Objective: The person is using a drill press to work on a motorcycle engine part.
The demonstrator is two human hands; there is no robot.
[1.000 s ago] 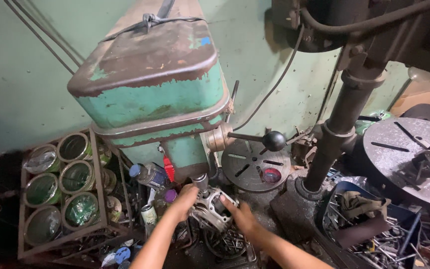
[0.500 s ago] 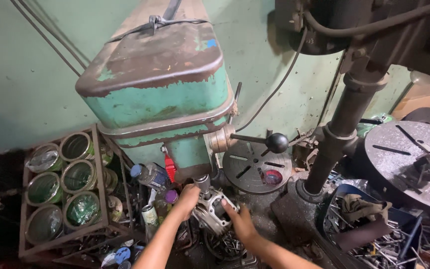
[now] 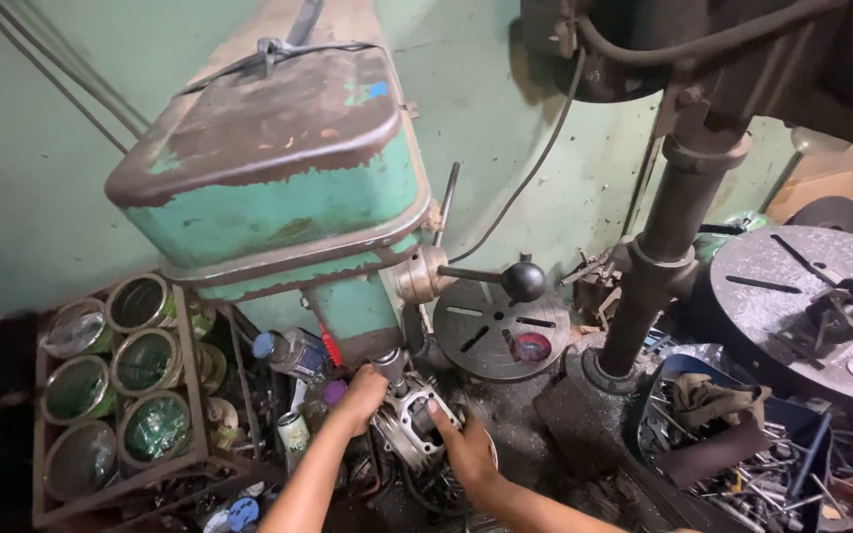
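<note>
Both hands close on a grey metal casting [image 3: 409, 422] that sits on the drill press's low work table, under the chuck [image 3: 392, 365]. The left hand [image 3: 359, 397] wraps its fingers over the casting's upper left side, knuckles up, the bare forearm running down to the bottom edge of the view. The right hand [image 3: 466, 449] clamps the casting's right side, thumb stretched across its top face toward the middle, fingers curled out of sight beneath. Both grips are pressed against the part rather than spread.

The casting is a dull aluminium-coloured piece, blocky with rounded lugs and a round bore; its lower part is hidden by the hands. It rests on a table blackened with oil and swarf.

Above it rises the drill press head [image 3: 278, 178], a boxy green housing with a rust-brown lid and chipped paint. A feed lever with a black ball knob [image 3: 523, 280] sticks out to the right. Behind lies a round slotted metal disc [image 3: 501, 329]. At the left stands a rusty wire rack of open tin cans [image 3: 116, 385]. At the right, a thick dark steel column [image 3: 659, 257], a larger round slotted table [image 3: 802, 306], and a blue bin of scrap metal parts [image 3: 733, 444].
</note>
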